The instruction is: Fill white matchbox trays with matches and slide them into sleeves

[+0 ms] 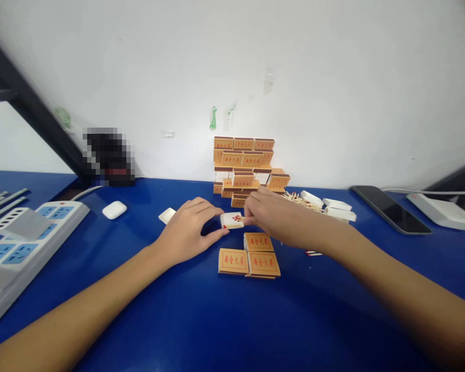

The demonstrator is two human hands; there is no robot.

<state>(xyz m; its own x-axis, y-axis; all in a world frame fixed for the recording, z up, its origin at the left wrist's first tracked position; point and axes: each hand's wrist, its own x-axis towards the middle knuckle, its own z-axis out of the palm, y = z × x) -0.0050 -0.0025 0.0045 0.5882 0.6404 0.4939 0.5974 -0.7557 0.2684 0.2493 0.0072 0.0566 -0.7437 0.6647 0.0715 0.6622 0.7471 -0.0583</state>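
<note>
Your left hand [188, 227] steadies a white rectangular cardboard tray [227, 219] between thumb and finger; your right hand [269, 213] pinches red-tipped wooden matchsticks [237, 218], apparently loading; seating them calls for alignment.

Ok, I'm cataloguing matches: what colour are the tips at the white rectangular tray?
Red tips, best in the head view.
</note>
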